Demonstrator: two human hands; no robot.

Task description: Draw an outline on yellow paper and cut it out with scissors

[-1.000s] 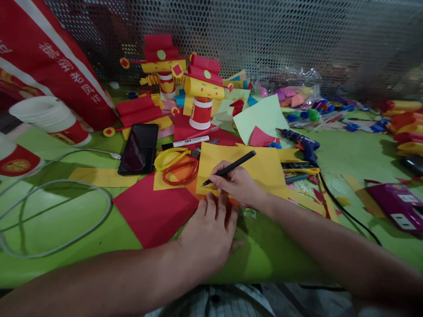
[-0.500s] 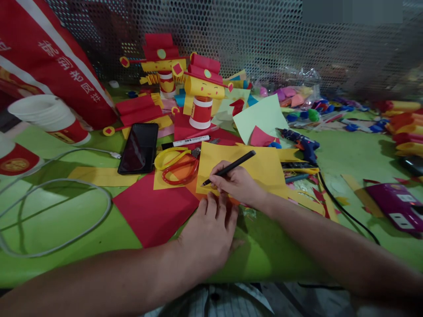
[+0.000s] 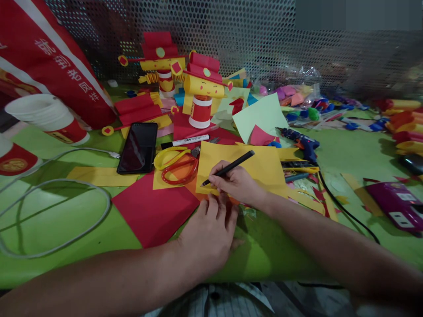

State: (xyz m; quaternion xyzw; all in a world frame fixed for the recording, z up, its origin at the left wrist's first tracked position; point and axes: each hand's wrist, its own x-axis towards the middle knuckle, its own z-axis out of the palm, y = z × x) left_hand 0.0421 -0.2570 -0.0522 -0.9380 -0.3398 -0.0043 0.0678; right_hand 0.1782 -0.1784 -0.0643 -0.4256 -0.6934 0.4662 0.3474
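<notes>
A black pen point(image 3: 231, 166) is pinched in my right hand point(image 3: 240, 184), its tip at the lower left part of a yellow sheet of paper point(image 3: 261, 165). My left hand point(image 3: 211, 231) lies with its fingers stretched out at the sheet's near edge, fingertips close beneath my right hand. Under the yellow sheet, a bit of orange paper shows. To the left are scissors point(image 3: 180, 171) with one yellow and one red handle loop. A red square of paper point(image 3: 155, 211) lies beside my left hand, and a white marker point(image 3: 191, 140) rests behind the scissors.
Paper-and-cup figures point(image 3: 201, 110) in red hats stand at the back. A phone point(image 3: 138, 148) with a white cable and paper cups point(image 3: 49, 116) are on the left. A blue glue gun point(image 3: 304, 143) trails its black cord on the right, near a purple power strip point(image 3: 395, 204).
Almost nothing differs. Both hands and the pen stay in the same place; the view has shifted very slightly.
</notes>
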